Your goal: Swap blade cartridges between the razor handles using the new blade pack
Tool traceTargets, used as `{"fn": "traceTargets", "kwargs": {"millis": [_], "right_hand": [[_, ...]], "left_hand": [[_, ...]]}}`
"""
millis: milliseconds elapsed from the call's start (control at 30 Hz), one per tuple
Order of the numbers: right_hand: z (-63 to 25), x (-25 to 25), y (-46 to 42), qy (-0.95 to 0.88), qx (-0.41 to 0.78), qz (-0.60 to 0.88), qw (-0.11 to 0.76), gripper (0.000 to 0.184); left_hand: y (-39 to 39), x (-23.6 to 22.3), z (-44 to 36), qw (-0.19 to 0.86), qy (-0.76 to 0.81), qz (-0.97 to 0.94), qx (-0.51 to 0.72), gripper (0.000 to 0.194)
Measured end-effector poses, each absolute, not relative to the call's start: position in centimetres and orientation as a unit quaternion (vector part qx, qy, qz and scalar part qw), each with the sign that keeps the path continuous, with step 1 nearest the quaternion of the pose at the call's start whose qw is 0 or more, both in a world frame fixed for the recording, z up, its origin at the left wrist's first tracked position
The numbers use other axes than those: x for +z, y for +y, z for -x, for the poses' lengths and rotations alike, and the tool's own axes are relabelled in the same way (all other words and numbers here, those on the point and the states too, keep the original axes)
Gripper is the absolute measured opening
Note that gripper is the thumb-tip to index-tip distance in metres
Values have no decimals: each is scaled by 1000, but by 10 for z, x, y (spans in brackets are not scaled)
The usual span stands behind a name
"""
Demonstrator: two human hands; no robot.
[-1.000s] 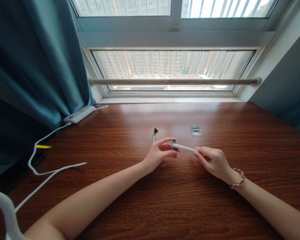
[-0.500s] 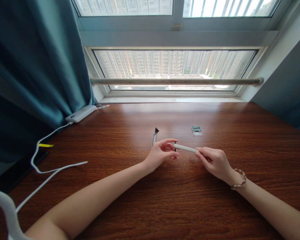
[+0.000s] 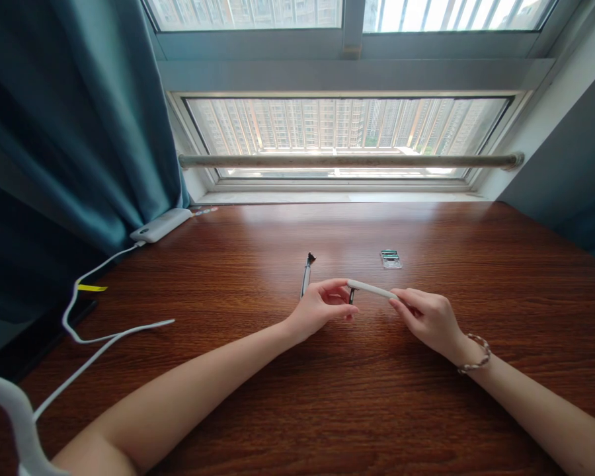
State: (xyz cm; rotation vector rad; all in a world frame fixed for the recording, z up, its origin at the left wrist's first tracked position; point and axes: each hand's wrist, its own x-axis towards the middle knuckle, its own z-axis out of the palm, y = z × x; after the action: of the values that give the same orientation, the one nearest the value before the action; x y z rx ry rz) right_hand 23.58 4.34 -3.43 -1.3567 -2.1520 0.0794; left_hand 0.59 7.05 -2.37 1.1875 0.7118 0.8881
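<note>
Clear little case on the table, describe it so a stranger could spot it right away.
Find the wooden table by the window, then the right hand holding the white handle. Just beyond that hand's fingertips, toward the window, lies the clear case. It is squarish and see-through with green strips, unlike the slim, dark-headed stick left of it.

From the wearer's head, close above the wood-grained table (image 3: 297,410), the view looks forward and down toward the window (image 3: 344,125).
</note>
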Motion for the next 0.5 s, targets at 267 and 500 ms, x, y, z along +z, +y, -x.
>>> {"fn": "traceTargets", "kwargs": {"millis": [267,500], "right_hand": [[-235,-33,42,-826,26,483,289,25],[-237,-35,42,-832,27,478,282,24]], "left_hand": [[72,-26,-6,675,319,-528,405,39],[74,-28,-6,659,323,-513,445,31]]}}
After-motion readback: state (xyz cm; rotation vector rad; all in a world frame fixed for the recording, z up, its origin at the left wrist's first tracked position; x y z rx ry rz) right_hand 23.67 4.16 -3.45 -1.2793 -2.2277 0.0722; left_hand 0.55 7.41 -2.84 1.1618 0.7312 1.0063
